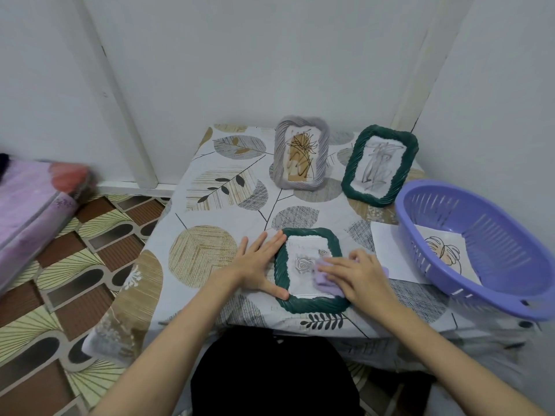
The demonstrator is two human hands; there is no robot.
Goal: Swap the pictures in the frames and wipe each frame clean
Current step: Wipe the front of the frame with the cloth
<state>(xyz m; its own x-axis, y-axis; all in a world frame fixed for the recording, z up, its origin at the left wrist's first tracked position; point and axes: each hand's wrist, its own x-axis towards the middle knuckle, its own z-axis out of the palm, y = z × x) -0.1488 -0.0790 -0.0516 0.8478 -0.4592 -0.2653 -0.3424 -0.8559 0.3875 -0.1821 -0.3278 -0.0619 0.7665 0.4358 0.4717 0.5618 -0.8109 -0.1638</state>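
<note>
A dark green frame (pixel 310 307) lies flat near the table's front edge, with a grey rose picture in it. My left hand (pixel 258 265) lies flat with straight fingers against the frame's left side, the thumb on its lower left corner. My right hand (pixel 351 273) presses a lilac cloth (pixel 326 283) onto the glass with straight fingers. Behind them a grey frame (pixel 300 153) with a brown plant drawing stands upright, and a second green frame (pixel 379 165) with a grey sketch stands to its right.
A purple plastic basket (pixel 492 235) sits at the table's right edge, tilted over a loose picture sheet (pixel 387 253). The table (pixel 210 223) has a leaf-patterned cover and stands in a corner of white walls. A purple bundle (pixel 27 202) lies at the left above a patterned floor.
</note>
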